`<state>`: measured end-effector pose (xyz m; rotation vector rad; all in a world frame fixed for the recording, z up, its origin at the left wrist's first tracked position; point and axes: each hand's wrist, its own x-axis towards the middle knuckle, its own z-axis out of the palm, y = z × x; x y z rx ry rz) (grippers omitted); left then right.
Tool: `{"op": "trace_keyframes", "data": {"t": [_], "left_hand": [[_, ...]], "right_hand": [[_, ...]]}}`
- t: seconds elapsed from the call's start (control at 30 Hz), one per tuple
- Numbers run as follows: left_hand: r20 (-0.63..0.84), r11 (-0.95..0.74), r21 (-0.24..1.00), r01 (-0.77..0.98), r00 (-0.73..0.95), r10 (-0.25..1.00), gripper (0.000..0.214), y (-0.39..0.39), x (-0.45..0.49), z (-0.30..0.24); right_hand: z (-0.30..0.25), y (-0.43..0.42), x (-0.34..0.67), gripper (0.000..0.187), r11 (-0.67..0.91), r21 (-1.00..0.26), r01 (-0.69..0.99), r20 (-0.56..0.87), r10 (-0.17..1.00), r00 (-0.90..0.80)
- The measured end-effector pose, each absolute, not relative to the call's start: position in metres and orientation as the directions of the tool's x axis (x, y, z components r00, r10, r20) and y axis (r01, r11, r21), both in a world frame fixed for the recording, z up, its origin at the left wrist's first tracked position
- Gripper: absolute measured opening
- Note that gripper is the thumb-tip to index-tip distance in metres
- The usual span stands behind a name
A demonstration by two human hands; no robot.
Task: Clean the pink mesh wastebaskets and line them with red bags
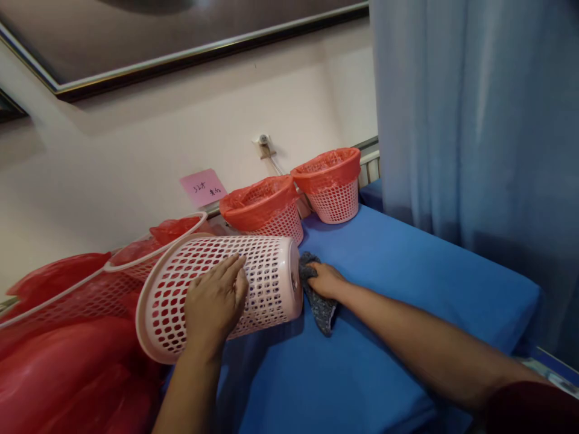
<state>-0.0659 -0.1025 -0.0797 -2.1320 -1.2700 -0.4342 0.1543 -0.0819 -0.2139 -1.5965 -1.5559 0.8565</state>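
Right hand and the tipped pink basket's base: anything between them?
Yes: a dark gray cloth, gripped in the right hand, lies between that hand and the base of the pink lattice basket, as the head view shows.

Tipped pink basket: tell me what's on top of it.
The left hand lies on the tipped pink basket; the wall beneath its palm is covered and can't be seen.

Head-worn view, forward and down
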Motion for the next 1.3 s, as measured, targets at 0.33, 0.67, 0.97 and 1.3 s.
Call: {"op": "trace_keyframes", "data": {"t": [0.33, 0.67, 0.97, 1.3], "left_hand": [[0.533, -0.337, -0.371, 0.865, 0.496, 0.686, 0.045, -0.102, -0.067, -0.078], [0.552, -0.333, -0.38, 0.863, 0.501, 0.667, 0.044, -0.104, -0.067, -0.082], [0.548, -0.328, -0.373, 0.868, 0.491, 0.677, 0.046, -0.104, -0.067, -0.083], [0.563, -0.325, -0.353, 0.877, 0.477, 0.675, 0.045, -0.102, -0.068, -0.086]], "right_hand": [[-0.214, -0.085, 0.16, 0.053, 0.166, -0.876, 0.453, 0.195, 0.981, 0.018], [-0.192, -0.116, 0.157, 0.048, 0.528, -0.819, 0.225, 0.563, 0.815, 0.136], [-0.205, -0.121, 0.153, 0.052, 0.013, -0.77, 0.638, -0.128, 0.977, -0.174], [-0.189, -0.139, 0.142, 0.051, 0.044, -0.936, 0.349, 0.03, 0.998, -0.046]]}}
